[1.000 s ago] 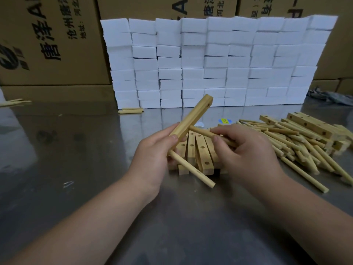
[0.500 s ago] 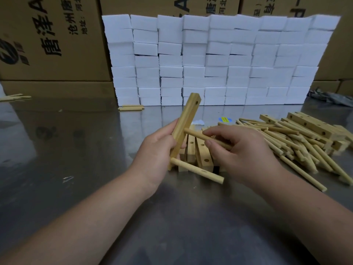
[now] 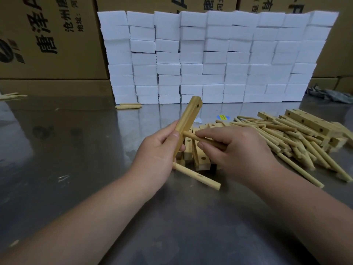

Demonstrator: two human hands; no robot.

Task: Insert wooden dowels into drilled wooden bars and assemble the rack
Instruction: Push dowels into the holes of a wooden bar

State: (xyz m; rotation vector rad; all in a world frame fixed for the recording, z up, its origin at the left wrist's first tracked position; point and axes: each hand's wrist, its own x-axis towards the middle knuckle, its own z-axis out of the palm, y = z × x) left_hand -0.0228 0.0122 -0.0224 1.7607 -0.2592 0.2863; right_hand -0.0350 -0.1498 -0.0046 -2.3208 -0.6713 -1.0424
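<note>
My left hand (image 3: 158, 150) grips a drilled wooden bar (image 3: 188, 119), held nearly upright and leaning away to the right. One dowel (image 3: 198, 176) sticks out of its lower hole toward me and to the right. My right hand (image 3: 235, 150) pinches a second dowel (image 3: 191, 135), its tip at the bar's middle hole. An empty hole shows near the bar's top end.
Several drilled bars (image 3: 198, 155) lie flat on the metal table (image 3: 76, 150) just behind my hands. A heap of dowels (image 3: 290, 142) and more bars (image 3: 309, 121) lies to the right. A wall of white blocks (image 3: 210, 58) and cardboard boxes (image 3: 47, 39) stand behind.
The bar has swung from a low slant to nearly upright. My right hand has brought the second dowel's tip up against the bar's middle hole.
</note>
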